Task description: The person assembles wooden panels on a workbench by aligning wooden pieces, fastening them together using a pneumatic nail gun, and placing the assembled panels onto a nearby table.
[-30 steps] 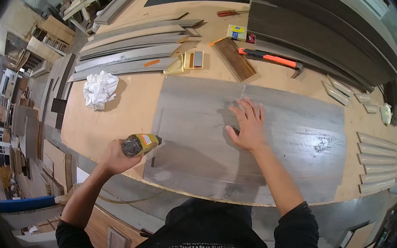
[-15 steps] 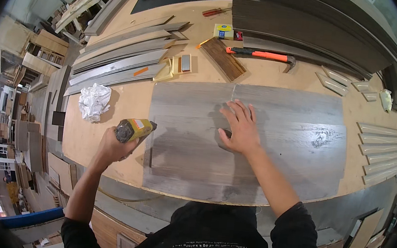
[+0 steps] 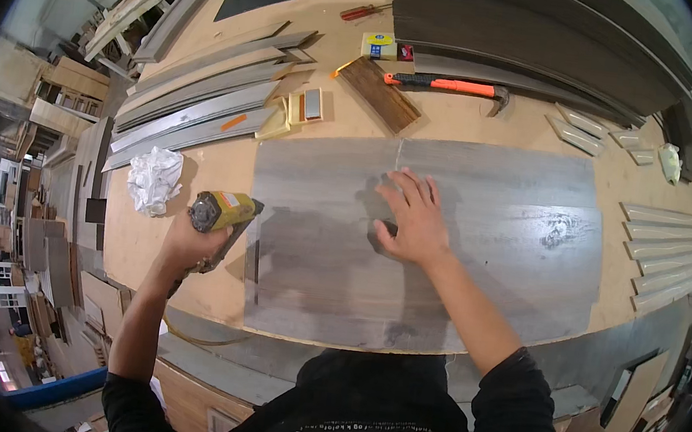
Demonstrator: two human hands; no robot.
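Note:
My left hand (image 3: 189,243) is wrapped round the handle of a yellow and black nail gun (image 3: 228,211). The gun's dark nose points right, by the left edge of a large grey wood-grain panel (image 3: 505,304). A narrow dark strip (image 3: 257,261) shows along that edge, below the nose. Over the panel's middle, my right hand (image 3: 415,221) is open with its fingers spread. It casts a shadow on the panel; whether the fingertips press on it, I cannot tell.
White crumpled paper or cloth (image 3: 154,181) lies left of the panel. Beyond are grey strips (image 3: 196,116), a sanding block (image 3: 311,104), a brown wood piece (image 3: 378,95), an orange-handled hammer (image 3: 452,86), a screwdriver (image 3: 366,12) and dark boards (image 3: 525,32). Pale mouldings (image 3: 658,253) lie right.
The nail gun in my left hand has tilted, and its nose has shifted slightly left and up. My right hand stays in about the same place over the panel. The whole view has shifted slightly.

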